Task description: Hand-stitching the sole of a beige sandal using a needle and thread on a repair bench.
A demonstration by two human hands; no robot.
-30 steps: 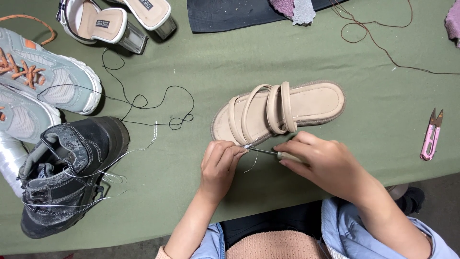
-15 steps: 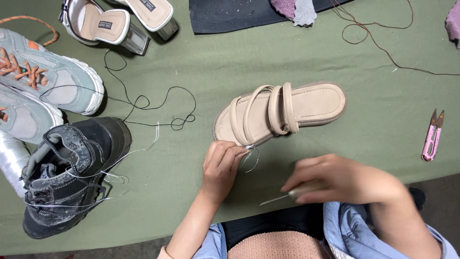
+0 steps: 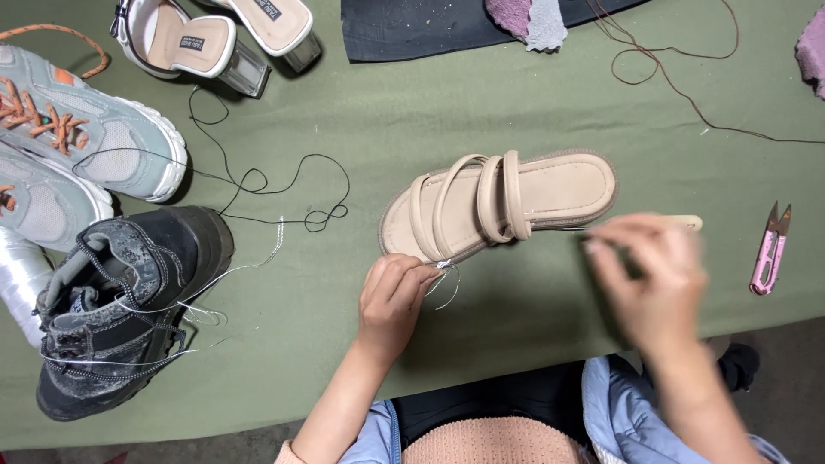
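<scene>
Head view, looking down on a green-covered worktop (image 3: 533,103). Left hand (image 3: 391,296): fingertips pinched together on a clear thread (image 3: 449,279) at the near edge of a beige strappy sandal (image 3: 498,204), apparently to pin stitch and shoe against the pull from the other side. Sandal lying flat, sole down, just beyond the left hand, toe end toward that hand, heel end stretching off toward the right hand. Right hand (image 3: 653,275): motion-blurred, raised to the right of the sandal, fingers drawn together around a pale slender tool (image 3: 687,222), probably an awl or needle handle; exact grip not discernible through the blur; thread between tool and shoe too fine to trace. Pink thread snips (image 3: 769,249) just right of the right hand, within easy reach. Left of the left hand: black boot (image 3: 120,309) on its side, threaded with clear filament; grey trainers with orange laces (image 3: 77,137) beyond it; loose black thread (image 3: 275,185) coiled between. Far beyond: clear-heeled mules (image 3: 215,39), dark sheet (image 3: 430,30), brown cord (image 3: 679,77).
</scene>
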